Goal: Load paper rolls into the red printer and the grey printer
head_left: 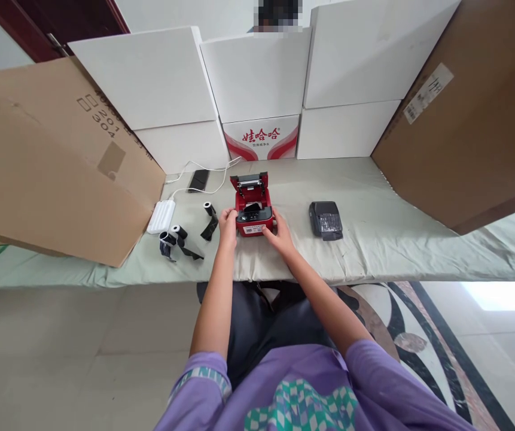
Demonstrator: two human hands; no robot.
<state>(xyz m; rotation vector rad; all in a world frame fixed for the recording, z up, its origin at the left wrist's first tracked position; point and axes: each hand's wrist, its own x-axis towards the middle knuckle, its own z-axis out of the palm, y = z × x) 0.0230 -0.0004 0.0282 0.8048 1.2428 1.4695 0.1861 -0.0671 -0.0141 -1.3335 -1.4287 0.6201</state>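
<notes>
A small red printer with its lid raised sits on the cloth-covered table. My left hand grips its left side with curled fingers. My right hand holds its front right corner, fingers bent against the casing. Left of the printer lie three small paper rolls with black wrapping: one upright, two nearer the edge.
A black printer lies to the right. A white power bank with a cable and a black phone lie at the left. White foam boxes and brown cardboard sheets wall in the table.
</notes>
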